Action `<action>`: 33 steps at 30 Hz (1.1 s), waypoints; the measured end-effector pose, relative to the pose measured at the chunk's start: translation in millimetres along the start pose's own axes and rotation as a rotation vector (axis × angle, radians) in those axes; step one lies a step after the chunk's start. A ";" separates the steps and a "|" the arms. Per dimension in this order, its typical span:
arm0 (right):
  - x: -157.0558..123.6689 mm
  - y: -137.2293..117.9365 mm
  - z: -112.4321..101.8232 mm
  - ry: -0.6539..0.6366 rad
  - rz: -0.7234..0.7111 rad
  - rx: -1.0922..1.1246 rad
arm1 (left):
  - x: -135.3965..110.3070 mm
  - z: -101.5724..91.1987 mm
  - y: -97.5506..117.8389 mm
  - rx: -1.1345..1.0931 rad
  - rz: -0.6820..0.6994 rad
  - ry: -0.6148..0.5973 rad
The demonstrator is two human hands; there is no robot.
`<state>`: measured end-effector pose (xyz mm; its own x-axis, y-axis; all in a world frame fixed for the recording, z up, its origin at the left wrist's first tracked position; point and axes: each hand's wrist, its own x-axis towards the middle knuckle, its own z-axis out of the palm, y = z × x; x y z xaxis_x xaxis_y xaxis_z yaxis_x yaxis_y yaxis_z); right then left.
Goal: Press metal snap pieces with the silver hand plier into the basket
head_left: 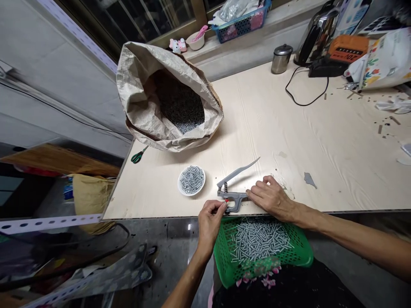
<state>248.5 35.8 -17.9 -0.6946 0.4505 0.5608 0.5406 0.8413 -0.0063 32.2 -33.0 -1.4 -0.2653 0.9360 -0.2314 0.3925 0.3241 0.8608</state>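
Note:
A grey metal hand press (236, 197) with a raised lever, a spring and a red tip stands at the table's front edge. My left hand (210, 222) is closed in a pinch right at the red tip; what lies between its fingertips is too small to make out. On the other side, my right hand (272, 200) has its fingers bent, with the fingertips on the end of the press frame. Left of the press is a white bowl (192, 181) of small metal pins. Below the table edge, a green basket (224, 261) on my lap holds many more similar pins.
A large open sack (138, 102) of metal pieces stands behind the bowl. Green-handled scissors (137, 157) lie at the left edge. Toward the back right are a lidded metal canister (281, 58), a kettle (317, 34), a black cable (300, 104) and scattered scraps.

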 end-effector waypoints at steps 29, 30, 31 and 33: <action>20.5 38.8 20.1 -0.336 0.243 0.248 | 31.6 -8.4 8.4 0.288 -0.198 -0.383; 27.2 43.7 24.7 -0.338 0.236 0.194 | 31.8 -8.3 8.7 0.298 -0.197 -0.383; 34.3 47.9 30.4 -0.353 0.207 0.150 | 32.0 -8.2 8.9 0.310 -0.194 -0.383; 48.3 54.1 43.2 -0.391 0.117 0.093 | 32.5 -7.9 9.1 0.339 -0.188 -0.381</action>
<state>223.7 115.9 -26.9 -0.7686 0.6091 0.1957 0.5939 0.7930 -0.1358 20.2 -0.7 2.4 -0.0450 0.8206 -0.5698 0.6478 0.4582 0.6086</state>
